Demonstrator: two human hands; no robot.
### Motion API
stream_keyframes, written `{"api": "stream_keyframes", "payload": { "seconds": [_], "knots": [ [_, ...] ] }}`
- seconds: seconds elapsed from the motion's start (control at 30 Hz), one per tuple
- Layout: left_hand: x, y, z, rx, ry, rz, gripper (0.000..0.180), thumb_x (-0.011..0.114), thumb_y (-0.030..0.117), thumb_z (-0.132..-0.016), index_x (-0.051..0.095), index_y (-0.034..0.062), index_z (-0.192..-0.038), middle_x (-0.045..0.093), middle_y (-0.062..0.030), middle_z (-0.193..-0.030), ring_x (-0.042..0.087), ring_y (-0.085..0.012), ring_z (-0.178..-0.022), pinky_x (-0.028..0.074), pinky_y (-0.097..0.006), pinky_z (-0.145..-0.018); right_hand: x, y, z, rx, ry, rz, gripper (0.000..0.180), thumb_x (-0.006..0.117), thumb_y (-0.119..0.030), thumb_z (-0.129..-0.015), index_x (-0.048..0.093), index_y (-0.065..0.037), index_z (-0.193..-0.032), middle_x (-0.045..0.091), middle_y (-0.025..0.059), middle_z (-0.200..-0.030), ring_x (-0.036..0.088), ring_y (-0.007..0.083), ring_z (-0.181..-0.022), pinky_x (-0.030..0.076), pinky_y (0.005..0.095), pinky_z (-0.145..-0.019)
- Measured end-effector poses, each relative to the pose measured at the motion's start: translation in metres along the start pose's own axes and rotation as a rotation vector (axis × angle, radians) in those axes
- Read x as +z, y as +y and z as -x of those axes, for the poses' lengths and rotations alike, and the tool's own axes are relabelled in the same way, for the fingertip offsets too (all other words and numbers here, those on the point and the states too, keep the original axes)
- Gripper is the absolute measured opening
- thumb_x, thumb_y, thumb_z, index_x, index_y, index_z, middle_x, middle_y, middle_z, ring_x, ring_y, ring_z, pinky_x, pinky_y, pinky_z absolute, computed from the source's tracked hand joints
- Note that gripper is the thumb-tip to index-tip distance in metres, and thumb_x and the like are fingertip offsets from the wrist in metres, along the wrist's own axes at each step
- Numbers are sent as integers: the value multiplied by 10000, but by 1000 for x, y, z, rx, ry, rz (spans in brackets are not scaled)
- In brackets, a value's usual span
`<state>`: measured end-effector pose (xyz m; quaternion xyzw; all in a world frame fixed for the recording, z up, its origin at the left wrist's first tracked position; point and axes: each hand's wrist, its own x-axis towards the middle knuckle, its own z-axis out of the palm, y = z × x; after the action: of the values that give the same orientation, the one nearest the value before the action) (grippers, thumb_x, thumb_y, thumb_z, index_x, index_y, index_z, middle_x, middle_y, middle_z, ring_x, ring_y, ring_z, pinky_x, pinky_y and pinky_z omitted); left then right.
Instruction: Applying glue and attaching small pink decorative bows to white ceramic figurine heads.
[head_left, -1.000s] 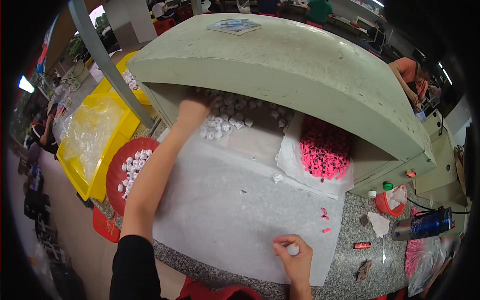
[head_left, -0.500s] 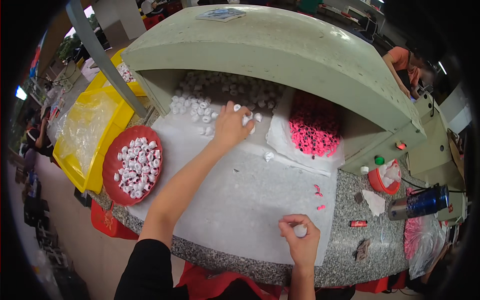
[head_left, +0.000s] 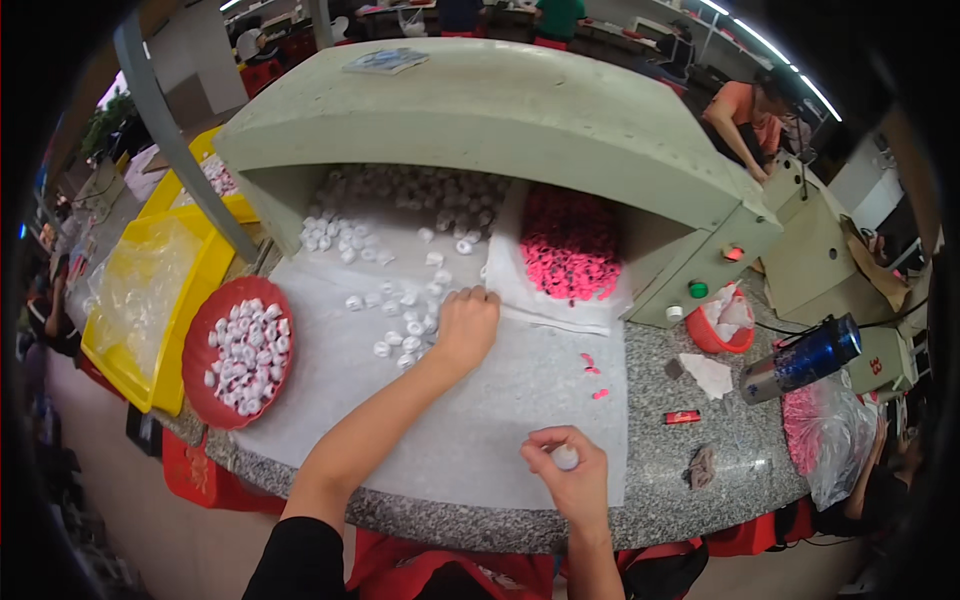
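Observation:
My left hand (head_left: pixel 468 325) rests low over the white sheet (head_left: pixel 400 445), its fingers bent down and their tips hidden. Right beside it lies a loose group of small white rounded pieces (head_left: pixel 411 328); whether any is under the fingers I cannot tell. Close to the near edge of the sheet, my right hand (head_left: pixel 578 485) is closed round a small white rounded thing (head_left: pixel 565 457), whose lower part is hidden in the palm. Many more white pieces (head_left: pixel 343 238) lie inside the pale green hooded box (head_left: pixel 470 125).
Pink pieces (head_left: pixel 572 250) are heaped on paper at the box's right. At left stand a red bowl (head_left: pixel 192 372) of white pieces and a yellow crate (head_left: pixel 205 290). A red basket (head_left: pixel 707 335) and a blue flask (head_left: pixel 800 365) are at right. A co-worker (head_left: pixel 745 115) sits beyond.
My left hand has come back from the box opening toward me, and several white pieces now lie spread on the sheet. My right hand still holds the white thing. The view has shifted.

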<state>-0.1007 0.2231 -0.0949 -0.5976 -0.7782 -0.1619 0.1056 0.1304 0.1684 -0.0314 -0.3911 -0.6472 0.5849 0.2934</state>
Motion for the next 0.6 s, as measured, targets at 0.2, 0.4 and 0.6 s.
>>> {"api": "stream_keyframes", "payload": {
  "seconds": [0.2,0.4,0.6],
  "knots": [
    [-67,31,67,-34,9,722,332,556,-49,-726,566,-8,-1055,563,-98,-865,601,-205,-706,483,-288,-622,-16,17,2,55,116,23,323,706,-58,-712,553,-25,-994,585,28,-814,527,70,-728,444,205,-655],
    [-113,37,132,-798,0,1946,362,554,-112,-732,535,-29,-1084,573,-124,-997,615,-196,-818,514,-290,-719,14,7,-18,-198,-32,-63,408,598,38,-742,403,-27,-1095,545,83,-960,525,101,-746,440,213,-622],
    [-112,52,125,-521,228,1682,316,572,-153,-715,526,-64,-1015,533,-146,-1047,599,-255,-910,514,-313,-783,14,-31,3,-66,172,-327,309,568,-11,-718,489,-6,-1016,558,111,-911,537,137,-825,434,213,-653]
  ]
}}
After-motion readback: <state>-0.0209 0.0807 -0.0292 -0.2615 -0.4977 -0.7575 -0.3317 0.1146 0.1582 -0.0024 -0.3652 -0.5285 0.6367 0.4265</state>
